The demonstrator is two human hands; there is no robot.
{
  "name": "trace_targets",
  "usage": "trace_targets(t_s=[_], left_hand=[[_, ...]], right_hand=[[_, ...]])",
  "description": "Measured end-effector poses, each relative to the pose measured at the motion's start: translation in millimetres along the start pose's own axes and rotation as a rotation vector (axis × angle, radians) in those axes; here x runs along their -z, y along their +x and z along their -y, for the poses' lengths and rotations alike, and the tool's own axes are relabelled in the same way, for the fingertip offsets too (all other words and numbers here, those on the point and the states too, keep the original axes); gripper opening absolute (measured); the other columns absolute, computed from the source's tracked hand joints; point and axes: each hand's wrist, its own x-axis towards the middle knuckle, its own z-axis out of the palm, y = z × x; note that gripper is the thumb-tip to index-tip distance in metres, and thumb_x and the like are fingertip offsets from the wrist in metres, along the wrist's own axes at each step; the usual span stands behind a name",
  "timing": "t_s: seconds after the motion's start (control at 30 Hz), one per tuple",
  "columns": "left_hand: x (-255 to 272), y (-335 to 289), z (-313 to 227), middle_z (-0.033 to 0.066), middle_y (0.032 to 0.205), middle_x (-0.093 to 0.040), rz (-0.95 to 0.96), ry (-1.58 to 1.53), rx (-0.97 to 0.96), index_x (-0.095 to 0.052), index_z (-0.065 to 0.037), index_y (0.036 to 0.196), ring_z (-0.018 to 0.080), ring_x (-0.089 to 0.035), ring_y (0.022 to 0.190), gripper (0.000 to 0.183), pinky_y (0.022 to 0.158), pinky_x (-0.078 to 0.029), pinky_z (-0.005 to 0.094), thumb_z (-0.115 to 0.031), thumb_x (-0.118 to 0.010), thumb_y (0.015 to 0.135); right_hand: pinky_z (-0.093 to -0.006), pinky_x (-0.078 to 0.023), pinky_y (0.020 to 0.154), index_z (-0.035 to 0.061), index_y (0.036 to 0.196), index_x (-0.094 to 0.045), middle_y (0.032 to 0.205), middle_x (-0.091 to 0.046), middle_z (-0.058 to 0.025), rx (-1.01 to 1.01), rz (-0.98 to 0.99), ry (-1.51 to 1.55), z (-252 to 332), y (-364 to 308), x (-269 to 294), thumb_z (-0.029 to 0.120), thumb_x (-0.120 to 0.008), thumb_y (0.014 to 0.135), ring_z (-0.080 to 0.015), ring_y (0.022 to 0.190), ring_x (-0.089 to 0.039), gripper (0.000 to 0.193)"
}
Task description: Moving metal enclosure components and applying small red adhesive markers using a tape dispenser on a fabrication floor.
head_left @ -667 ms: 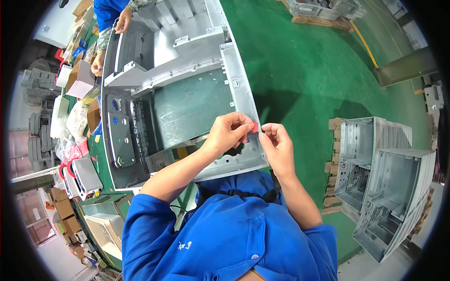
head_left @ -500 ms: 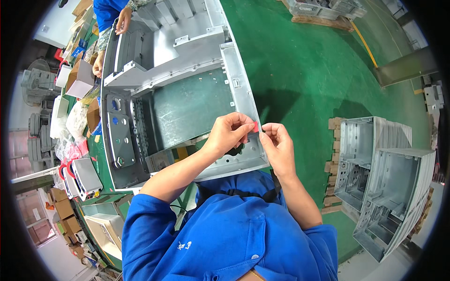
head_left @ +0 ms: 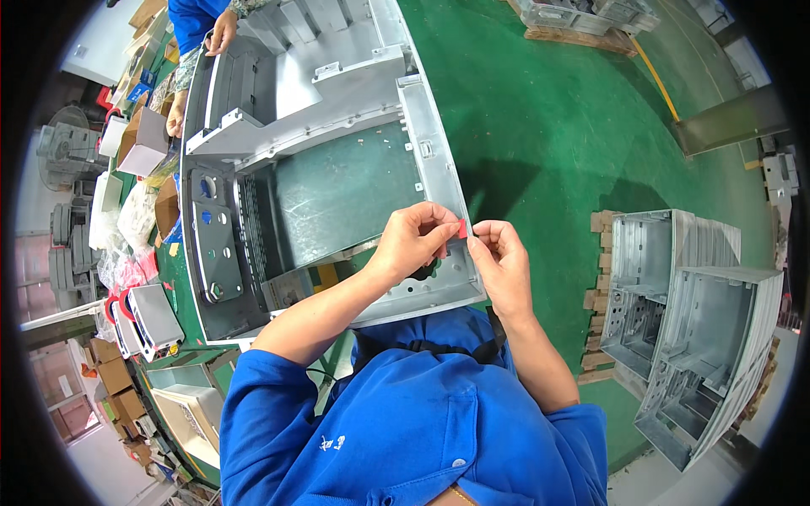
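Note:
A large grey metal cabinet frame [head_left: 295, 139] with an open middle lies in front of me. Close to its near right corner, my left hand [head_left: 409, 244] pinches a small red piece [head_left: 461, 228] between thumb and forefinger. My right hand [head_left: 504, 271] is just to the right, at the frame's right edge. Its thumb and forefinger are closed together beside the red piece. Whether they grip the piece, the edge or something else is too small to tell. A dark round opening shows partly behind my left hand.
At the far left, a co-worker's hands [head_left: 221, 34] rest by the frame's edge. Boxes [head_left: 143, 143] and plastic bags [head_left: 137, 215] line the left side. Stacked metal housings [head_left: 709, 337] stand on wooden pallets at right. Green floor [head_left: 540, 126] runs between.
The red piece shows a little more between my fingers and now points downward. My hands have hardly moved. The co-worker's upper hand has shifted slightly.

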Motion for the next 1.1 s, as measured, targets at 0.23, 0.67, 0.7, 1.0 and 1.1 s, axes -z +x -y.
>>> trace_targets(t_s=[0.23, 0.67, 0.7, 1.0, 1.1], left_hand=[[-0.3, -0.6, -0.7, 0.002, 0.069, -0.058, -0.011, -0.002, 0.009, -0.057, 0.001, 0.081, 0.0041, -0.049, 0.051, 0.01, 0.04, -0.036, 0.017, -0.01, -0.057, 0.081], [-2.4, -0.7, -2.4, 0.0035, 0.067, -0.058, -0.05, -0.056, 0.067, -0.057, 0.001, 0.082, 0.0052, -0.049, 0.051, 0.014, 0.04, -0.036, 0.0178, -0.011, -0.06, 0.079], [-3.3, -1.2, -3.0, 0.0039, 0.067, -0.058, -0.06, -0.061, 0.078, -0.057, 0.002, 0.082, 0.0056, -0.049, 0.05, 0.014, 0.041, -0.036, 0.0181, -0.012, -0.06, 0.079], [-6.6, -3.0, -1.4, 0.0057, 0.067, -0.058, -0.094, -0.12, 0.09, -0.057, 0.002, 0.082, 0.0073, -0.051, 0.05, 0.014, 0.04, -0.037, 0.0194, -0.011, -0.06, 0.079], [-7.1, -3.8, -1.7, 0.0059, 0.067, -0.058, -0.091, -0.118, 0.077, -0.056, 0.002, 0.081, 0.0079, -0.052, 0.051, 0.013, 0.041, -0.039, 0.0197, -0.01, -0.06, 0.079]], right_hand=[[-0.0191, -0.039, 0.055, 0.0021, 0.089, -0.049, 0.073, -0.051, -0.0002, -0.02, -0.014, 0.0, 1.6, 1.7, -3.0, 0.005, -0.057, 0.077, -0.005, 0.062, -0.046, 0.014], [-0.0202, -0.039, 0.055, 0.0019, 0.087, -0.048, 0.071, -0.049, -0.0004, -0.042, -0.034, -0.03, 0.4, 4.8, -4.8, 0.006, -0.058, 0.076, -0.0059, 0.061, -0.045, 0.016], [-0.0202, -0.039, 0.055, 0.0018, 0.087, -0.048, 0.071, -0.049, -0.0003, -0.043, -0.035, -0.029, 0.2, 4.8, -4.6, 0.006, -0.058, 0.076, -0.0059, 0.061, -0.045, 0.016], [-0.0197, -0.039, 0.055, 0.0019, 0.086, -0.048, 0.071, -0.049, -0.0001, -0.048, -0.03, -0.008, -1.6, 4.7, -3.7, 0.007, -0.058, 0.076, -0.0053, 0.061, -0.045, 0.016], [-0.0198, -0.039, 0.054, 0.0018, 0.086, -0.048, 0.07, -0.049, 0.0, -0.037, -0.029, -0.021, -1.3, 4.3, -3.7, 0.007, -0.058, 0.076, -0.0052, 0.06, -0.045, 0.016]])
